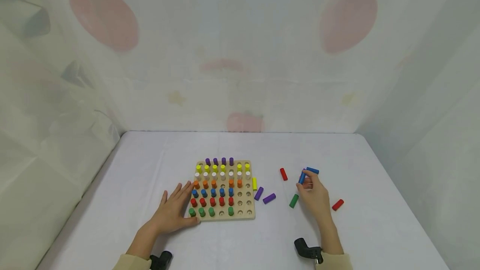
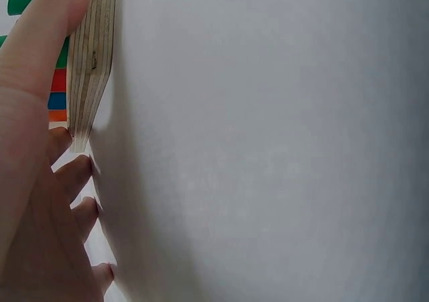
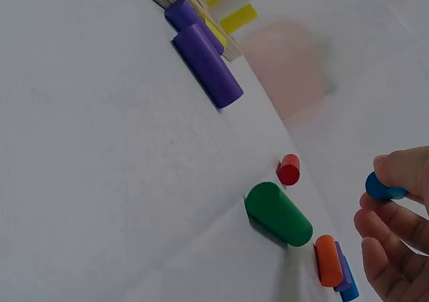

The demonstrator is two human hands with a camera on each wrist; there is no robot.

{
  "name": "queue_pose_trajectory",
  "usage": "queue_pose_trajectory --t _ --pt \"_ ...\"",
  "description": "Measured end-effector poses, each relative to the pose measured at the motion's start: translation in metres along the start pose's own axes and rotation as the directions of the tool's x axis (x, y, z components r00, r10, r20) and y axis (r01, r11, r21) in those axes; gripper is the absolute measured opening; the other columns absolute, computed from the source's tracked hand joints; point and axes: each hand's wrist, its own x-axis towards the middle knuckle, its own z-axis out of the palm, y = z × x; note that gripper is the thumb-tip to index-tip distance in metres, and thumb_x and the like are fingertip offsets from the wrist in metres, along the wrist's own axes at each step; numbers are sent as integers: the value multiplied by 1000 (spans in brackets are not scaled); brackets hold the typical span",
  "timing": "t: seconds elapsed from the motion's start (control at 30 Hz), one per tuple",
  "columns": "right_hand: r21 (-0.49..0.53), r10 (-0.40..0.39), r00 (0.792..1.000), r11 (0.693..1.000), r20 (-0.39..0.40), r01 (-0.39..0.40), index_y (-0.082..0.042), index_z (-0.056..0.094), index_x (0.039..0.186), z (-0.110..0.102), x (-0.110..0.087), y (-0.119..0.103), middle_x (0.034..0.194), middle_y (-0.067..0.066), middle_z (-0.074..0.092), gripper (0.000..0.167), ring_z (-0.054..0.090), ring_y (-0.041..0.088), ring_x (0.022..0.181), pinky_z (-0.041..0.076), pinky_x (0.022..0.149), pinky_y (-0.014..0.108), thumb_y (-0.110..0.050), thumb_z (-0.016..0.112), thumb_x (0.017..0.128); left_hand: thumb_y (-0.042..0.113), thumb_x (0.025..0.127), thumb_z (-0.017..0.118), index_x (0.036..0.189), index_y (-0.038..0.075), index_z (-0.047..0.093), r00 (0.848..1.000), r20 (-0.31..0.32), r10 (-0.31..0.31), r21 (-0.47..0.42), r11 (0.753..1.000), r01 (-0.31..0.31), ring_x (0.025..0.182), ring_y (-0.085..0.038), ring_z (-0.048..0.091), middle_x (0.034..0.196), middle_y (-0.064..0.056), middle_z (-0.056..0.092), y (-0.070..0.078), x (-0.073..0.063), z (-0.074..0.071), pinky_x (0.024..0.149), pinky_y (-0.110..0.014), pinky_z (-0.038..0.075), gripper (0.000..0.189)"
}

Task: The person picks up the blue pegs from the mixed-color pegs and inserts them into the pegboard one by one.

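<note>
A wooden pegboard (image 1: 244, 216) lies left of the table's middle, with rows of purple, yellow, white, orange, blue, red and green pegs standing in it and bare holes mostly at its right. Against its left side rest the extended fingers of my left hand (image 1: 172, 212), the thumb touching the near left corner. My right hand (image 1: 316, 198) pinches a blue peg (image 1: 301, 178) between thumb and fingers, off to the right of the board. Just beyond those fingertips lies another blue peg (image 1: 313, 170); the right wrist view shows an orange peg (image 3: 328, 262) below the hand.
Loose on the white table (image 1: 375, 236) are a green peg (image 1: 294, 201), two red pegs, one (image 1: 283, 174) farther back and one (image 1: 338, 205) right of the hand. Two purple pegs (image 1: 269, 198) and a yellow peg (image 1: 254, 183) lie by the board's right edge. Curtains surround the table.
</note>
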Motion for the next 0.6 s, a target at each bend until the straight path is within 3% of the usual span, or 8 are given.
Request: queue_pose_trajectory --t 0.33,0.6 --pt "51 18 996 998 83 -22 -15 51 120 14 -1 -15 99 9 63 42 60 19 85 54 76 34 -8 67 82 68 62 68 146 15 29 1000 0 -5 -7 1000 5 138 -37 19 152 -7 25 -1 0 2 103 -70 5 106" --pt "90 -93 995 992 34 89 -12 59 108 24 -2 -21 88 8 65 32 60 15 73 52 64 24 -3 67 79 68 62 68 146 15 28 1000 1 -6 -9 1000 6 138 -37 19 152 -7 25 0 -1 1 103 -69 5 106"
